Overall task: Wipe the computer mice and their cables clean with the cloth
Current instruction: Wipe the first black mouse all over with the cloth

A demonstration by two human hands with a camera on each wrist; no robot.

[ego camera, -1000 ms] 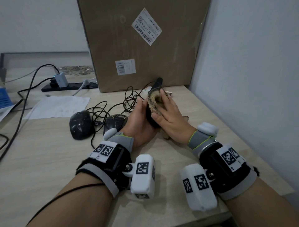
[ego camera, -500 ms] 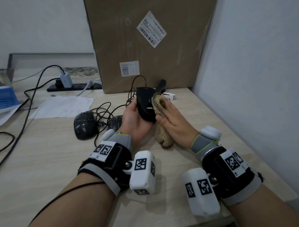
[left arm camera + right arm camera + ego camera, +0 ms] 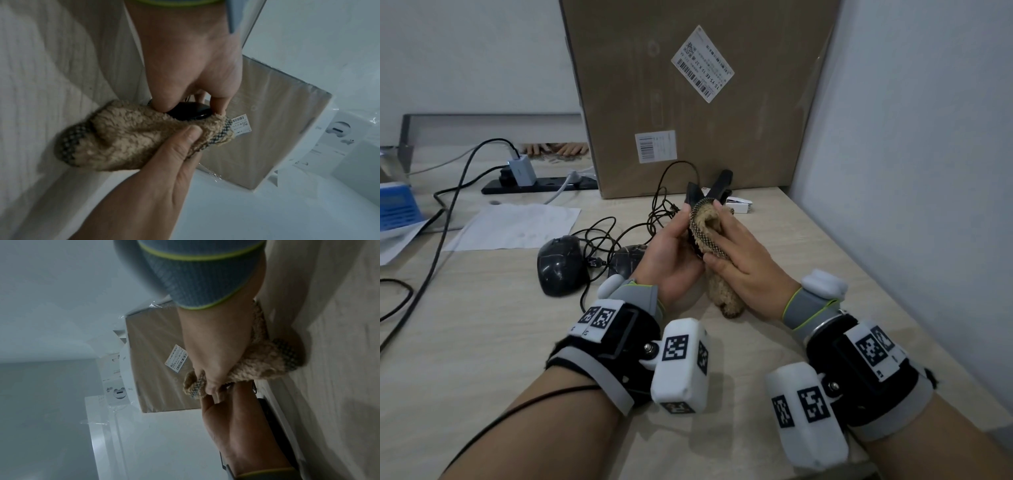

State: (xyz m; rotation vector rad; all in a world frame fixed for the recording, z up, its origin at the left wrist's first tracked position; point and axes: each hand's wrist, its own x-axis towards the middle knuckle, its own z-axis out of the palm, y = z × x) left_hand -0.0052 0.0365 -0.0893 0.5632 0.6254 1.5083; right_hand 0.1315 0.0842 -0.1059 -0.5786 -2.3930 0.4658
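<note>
Above the surface (image 3: 482,342), left hand (image 3: 671,257) grips one black mouse (image 3: 188,112), right hand (image 3: 739,263) pinches fleece cloth (image 3: 123,134) against it; two mice (image 3: 561,265) and tangled cables (image 3: 602,236) look unwiped.

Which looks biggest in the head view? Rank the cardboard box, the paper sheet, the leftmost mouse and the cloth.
1. cardboard box
2. paper sheet
3. leftmost mouse and cloth: alike; cloth partly hidden.

Office desk (image 3: 482,342): mice, cables, power strip (image 3: 541,185)
</note>
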